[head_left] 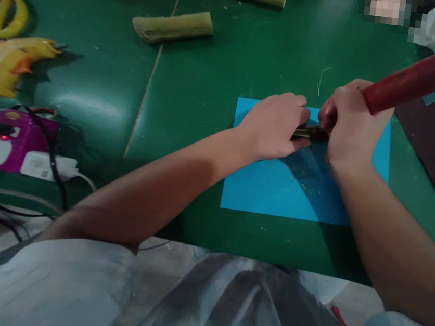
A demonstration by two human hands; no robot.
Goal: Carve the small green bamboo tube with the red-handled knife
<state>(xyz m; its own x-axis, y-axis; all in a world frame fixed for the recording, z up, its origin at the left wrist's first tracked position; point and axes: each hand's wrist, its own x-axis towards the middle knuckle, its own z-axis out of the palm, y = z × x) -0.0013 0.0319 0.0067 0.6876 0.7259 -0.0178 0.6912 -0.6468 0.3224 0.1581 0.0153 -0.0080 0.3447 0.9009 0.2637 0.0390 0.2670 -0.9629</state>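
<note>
Dark strip (310, 134) lies on the blue sheet (277, 191) on the worktop (211, 78), between both hands. Left hand (274, 127) has its fingers pressed together on it, likely pinning it against sliding. Right hand (349, 128) is curled tight round the red-handled tool (415, 78); working end hidden.

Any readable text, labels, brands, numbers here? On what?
No text is legible.
Orange oval label on the magenta device: blurred, unreadable.
Grey print on the white power adapter: too small to read.
No print shows on the blue sheet, the red handle in the right hand, or the dark piece held by the left hand.
</note>
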